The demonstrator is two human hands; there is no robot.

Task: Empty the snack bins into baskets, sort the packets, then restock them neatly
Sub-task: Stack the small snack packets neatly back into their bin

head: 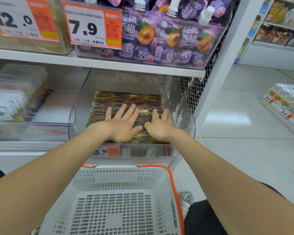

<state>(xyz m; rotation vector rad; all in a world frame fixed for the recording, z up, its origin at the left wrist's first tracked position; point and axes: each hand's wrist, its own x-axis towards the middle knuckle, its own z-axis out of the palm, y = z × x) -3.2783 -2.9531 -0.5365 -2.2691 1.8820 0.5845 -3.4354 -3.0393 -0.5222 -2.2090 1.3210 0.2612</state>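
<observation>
1. Very bright white shop light, even all over; looks like it comes from up top.
2. Shadows r weak: just a dimmer bit under the white shelf board point(109, 62), mid frame.
3. Glare: floor tiles point(236, 119) at mid right shine white; clear bin front point(143, 152) has pale streaks.
4. Blur: price tag point(15, 19) upper left & white packets point(8, 102) at left edge r smeary; far shelves point(278, 31) upper right r soft.
5. Middle is sharpest; basket point(117, 189) holes r clear too.
6. Wide lens bends stuff: shelf post point(227, 56) leans, edges look stretched.
</observation>
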